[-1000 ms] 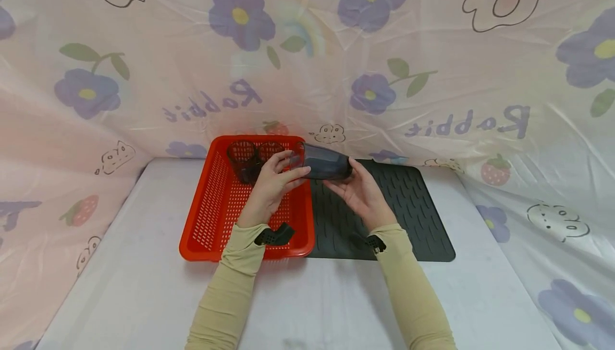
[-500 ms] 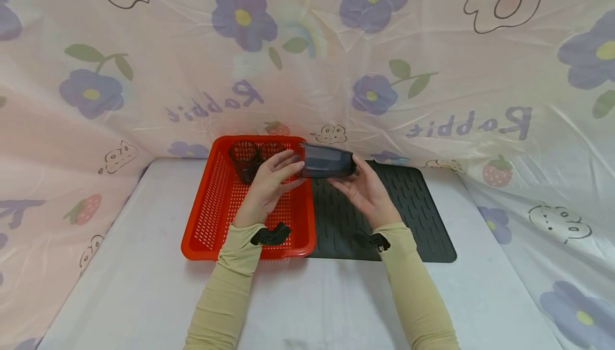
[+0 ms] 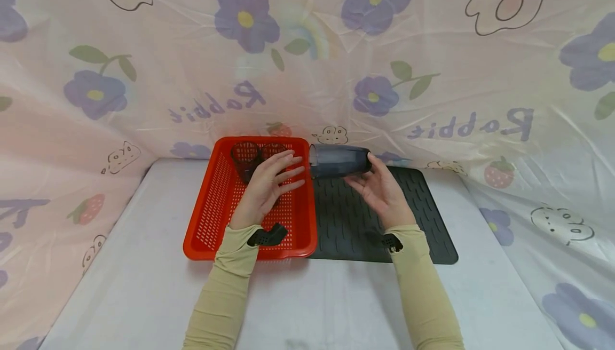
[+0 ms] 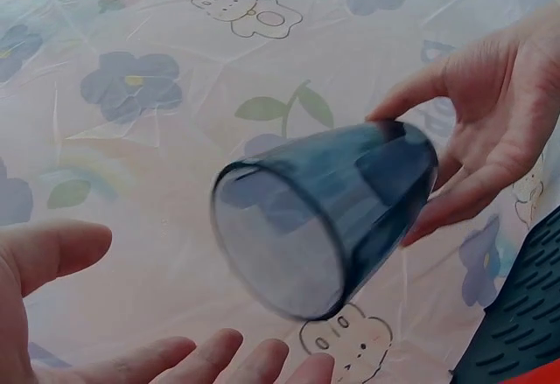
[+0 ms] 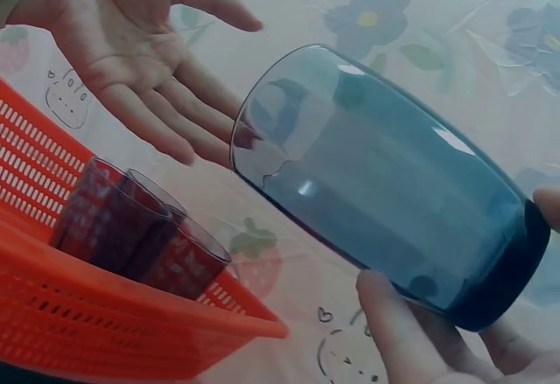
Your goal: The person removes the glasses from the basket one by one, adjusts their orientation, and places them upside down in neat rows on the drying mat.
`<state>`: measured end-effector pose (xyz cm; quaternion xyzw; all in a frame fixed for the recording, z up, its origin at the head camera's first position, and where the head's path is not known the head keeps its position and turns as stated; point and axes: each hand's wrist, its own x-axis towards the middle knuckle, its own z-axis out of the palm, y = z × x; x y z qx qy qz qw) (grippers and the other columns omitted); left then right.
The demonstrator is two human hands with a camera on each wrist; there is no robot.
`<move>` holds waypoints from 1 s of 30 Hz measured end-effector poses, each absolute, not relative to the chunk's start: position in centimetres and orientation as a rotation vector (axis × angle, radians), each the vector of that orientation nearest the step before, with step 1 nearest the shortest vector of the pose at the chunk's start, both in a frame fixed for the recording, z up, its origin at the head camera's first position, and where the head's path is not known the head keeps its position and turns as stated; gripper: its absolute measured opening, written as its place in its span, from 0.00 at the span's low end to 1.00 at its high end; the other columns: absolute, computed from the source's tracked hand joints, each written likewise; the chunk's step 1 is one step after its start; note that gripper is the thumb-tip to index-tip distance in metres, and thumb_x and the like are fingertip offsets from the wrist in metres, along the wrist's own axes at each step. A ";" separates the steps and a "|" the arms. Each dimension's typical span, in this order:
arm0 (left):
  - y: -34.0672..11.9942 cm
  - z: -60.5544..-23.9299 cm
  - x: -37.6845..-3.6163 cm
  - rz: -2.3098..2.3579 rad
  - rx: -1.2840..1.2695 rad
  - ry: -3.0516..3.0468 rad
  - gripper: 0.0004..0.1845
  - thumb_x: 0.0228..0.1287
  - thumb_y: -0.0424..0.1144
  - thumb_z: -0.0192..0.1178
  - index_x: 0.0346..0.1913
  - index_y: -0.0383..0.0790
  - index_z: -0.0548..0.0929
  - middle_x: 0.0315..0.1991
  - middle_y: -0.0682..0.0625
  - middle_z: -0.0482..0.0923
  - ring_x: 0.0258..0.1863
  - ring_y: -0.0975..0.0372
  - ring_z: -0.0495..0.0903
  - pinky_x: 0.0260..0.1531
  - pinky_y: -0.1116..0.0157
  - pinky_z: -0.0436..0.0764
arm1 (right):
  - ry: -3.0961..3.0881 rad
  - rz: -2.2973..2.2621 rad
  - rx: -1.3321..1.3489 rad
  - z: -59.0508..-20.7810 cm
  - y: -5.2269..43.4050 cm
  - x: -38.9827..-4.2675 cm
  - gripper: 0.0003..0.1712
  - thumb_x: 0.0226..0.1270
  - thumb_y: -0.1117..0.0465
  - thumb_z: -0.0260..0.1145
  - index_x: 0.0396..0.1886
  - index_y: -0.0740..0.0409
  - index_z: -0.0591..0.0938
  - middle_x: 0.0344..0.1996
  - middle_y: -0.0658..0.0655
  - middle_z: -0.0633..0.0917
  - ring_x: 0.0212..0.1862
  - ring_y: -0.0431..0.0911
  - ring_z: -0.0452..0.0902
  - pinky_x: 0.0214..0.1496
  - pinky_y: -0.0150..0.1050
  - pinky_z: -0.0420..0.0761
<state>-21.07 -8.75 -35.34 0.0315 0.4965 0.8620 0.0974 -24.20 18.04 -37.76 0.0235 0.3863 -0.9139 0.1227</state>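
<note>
A smoky blue tumbler [image 3: 338, 160] lies on its side in the air above the far edge of the black mat [image 3: 418, 216], mouth turned left. My right hand [image 3: 379, 187] grips it by the base, thumb on top and fingers beneath. The left wrist view shows the tumbler [image 4: 324, 213] pinched at its bottom by the right hand [image 4: 499, 130]. My left hand [image 3: 271, 179] hovers over the red basket [image 3: 204, 206], fingers straight, close to the tumbler's mouth but apart from it. In the right wrist view the left hand [image 5: 131, 43] shows an open palm beside the tumbler [image 5: 394, 192].
Two dark glasses [image 3: 254, 157] stand in the basket's far corner, also in the right wrist view as dark glasses [image 5: 131, 226]. Basket and ridged mat sit side by side on a white table [image 3: 120, 286]. A flowered plastic sheet [image 3: 432, 72] walls in the back and sides.
The tumbler has moved right, from over the basket's edge to over the mat. My left hand has let go of it and its fingers have straightened; the right hand alone holds it now.
</note>
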 end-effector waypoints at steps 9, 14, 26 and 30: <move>-10.5 -35.2 -20.9 2.544 0.160 1.518 0.24 0.72 0.42 0.54 0.66 0.35 0.68 0.64 0.36 0.67 0.61 0.44 0.70 0.55 0.48 0.73 | 1.203 -2.687 0.046 -37.4 19.9 -24.1 0.25 0.70 0.57 0.61 0.64 0.47 0.65 0.57 0.56 0.68 0.52 0.55 0.72 0.52 0.47 0.79; -11.5 -35.1 -20.7 2.556 0.166 1.519 0.23 0.72 0.43 0.54 0.64 0.36 0.69 0.65 0.34 0.65 0.62 0.42 0.68 0.55 0.48 0.73 | 1.233 -2.680 0.070 -37.3 21.2 -24.1 0.26 0.70 0.57 0.61 0.64 0.46 0.64 0.57 0.55 0.71 0.56 0.54 0.70 0.53 0.45 0.78; -13.7 -35.5 -20.4 2.569 0.135 1.544 0.28 0.72 0.45 0.54 0.68 0.34 0.64 0.65 0.36 0.65 0.61 0.46 0.69 0.59 0.49 0.70 | 1.443 -2.632 0.019 -37.7 24.0 -24.0 0.26 0.71 0.62 0.58 0.66 0.58 0.65 0.55 0.54 0.70 0.49 0.46 0.76 0.55 0.38 0.74; -14.3 -35.7 -20.4 2.582 0.125 1.549 0.25 0.73 0.44 0.53 0.67 0.35 0.67 0.64 0.36 0.67 0.61 0.45 0.70 0.59 0.49 0.69 | 1.515 -2.604 0.064 -37.8 24.5 -23.9 0.38 0.70 0.63 0.60 0.74 0.57 0.54 0.63 0.54 0.64 0.54 0.44 0.74 0.55 0.36 0.74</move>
